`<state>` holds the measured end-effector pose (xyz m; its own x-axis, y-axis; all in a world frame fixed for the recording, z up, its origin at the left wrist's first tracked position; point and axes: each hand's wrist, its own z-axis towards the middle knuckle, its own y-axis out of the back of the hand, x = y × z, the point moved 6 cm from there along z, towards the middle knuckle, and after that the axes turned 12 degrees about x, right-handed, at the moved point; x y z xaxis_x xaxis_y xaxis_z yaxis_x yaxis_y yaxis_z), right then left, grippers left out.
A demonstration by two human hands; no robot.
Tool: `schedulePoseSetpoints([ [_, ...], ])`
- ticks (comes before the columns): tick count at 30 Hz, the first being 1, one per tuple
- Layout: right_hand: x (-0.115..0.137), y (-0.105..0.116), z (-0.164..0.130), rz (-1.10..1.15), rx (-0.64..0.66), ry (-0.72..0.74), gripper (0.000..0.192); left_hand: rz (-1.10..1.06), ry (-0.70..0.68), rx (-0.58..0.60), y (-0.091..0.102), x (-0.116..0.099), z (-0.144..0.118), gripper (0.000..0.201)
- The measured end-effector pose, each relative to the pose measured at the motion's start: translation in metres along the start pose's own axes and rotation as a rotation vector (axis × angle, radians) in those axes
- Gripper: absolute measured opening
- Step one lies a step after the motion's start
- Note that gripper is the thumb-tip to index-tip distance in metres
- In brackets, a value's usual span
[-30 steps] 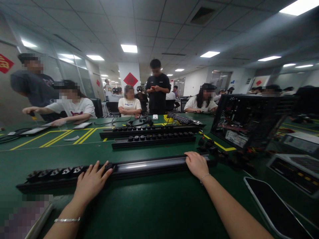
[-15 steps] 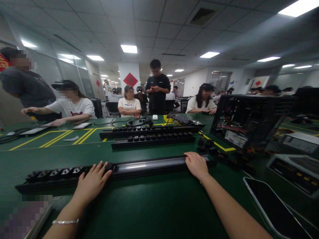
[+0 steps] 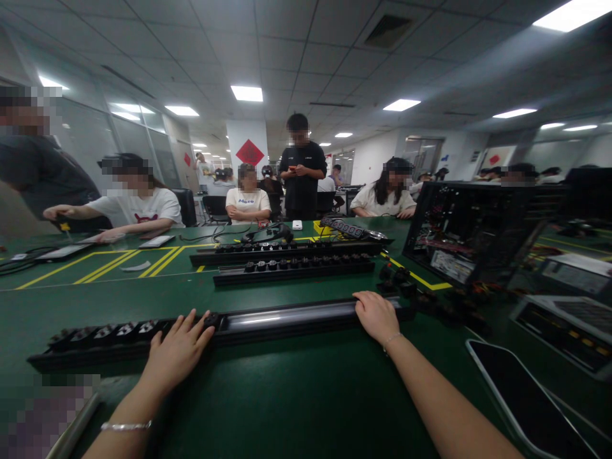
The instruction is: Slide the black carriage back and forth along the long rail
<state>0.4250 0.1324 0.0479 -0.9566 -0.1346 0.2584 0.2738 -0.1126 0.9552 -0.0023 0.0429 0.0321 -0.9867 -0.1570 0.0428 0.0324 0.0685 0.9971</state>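
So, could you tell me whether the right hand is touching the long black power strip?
Touching. The head view shows the right hand lying on the long black power strip, fingers draped over its top edge with no gap.

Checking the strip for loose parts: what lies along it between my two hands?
In the head view, only the power strip's bare glossy black rail runs between the left hand and right hand; its plugs sit left of the left hand.

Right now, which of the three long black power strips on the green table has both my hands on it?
The nearest power strip, with the bare shiny middle. Your left hand rests by its sockets, your right hand near its other end. The two farther strips lie untouched.
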Motion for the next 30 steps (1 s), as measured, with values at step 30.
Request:
schedulePoseSetpoints([
  [30, 0.0011, 0.0012, 0.0003, -0.027, 0.012, -0.010, 0.040, 0.008, -0.048, -0.032, -0.0079, -0.0049, 0.0018, 0.056],
])
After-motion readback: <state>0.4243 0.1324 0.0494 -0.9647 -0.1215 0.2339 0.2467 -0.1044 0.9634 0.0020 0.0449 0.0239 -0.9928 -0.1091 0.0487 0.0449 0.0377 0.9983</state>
